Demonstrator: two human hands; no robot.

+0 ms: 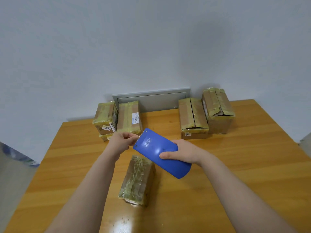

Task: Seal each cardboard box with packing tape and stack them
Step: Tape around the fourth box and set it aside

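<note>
My right hand (pixel 183 153) grips a blue tape dispenser (pixel 158 148) held above the wooden table (pixel 252 165), its toothed end pointing left. My left hand (pixel 123 142) pinches at that toothed end, where the tape end is too small to make out. Below the dispenser a small cardboard box (pixel 137 180) lies on the table, its top covered in wrinkled yellowish tape. Neither hand touches this box.
At the back left stand taped boxes (pixel 128 117), one (pixel 105 117) stacked on another. At the back right two larger taped boxes (pixel 193 118) (pixel 218 111) sit side by side. A grey wall panel (pixel 151 99) is behind the table.
</note>
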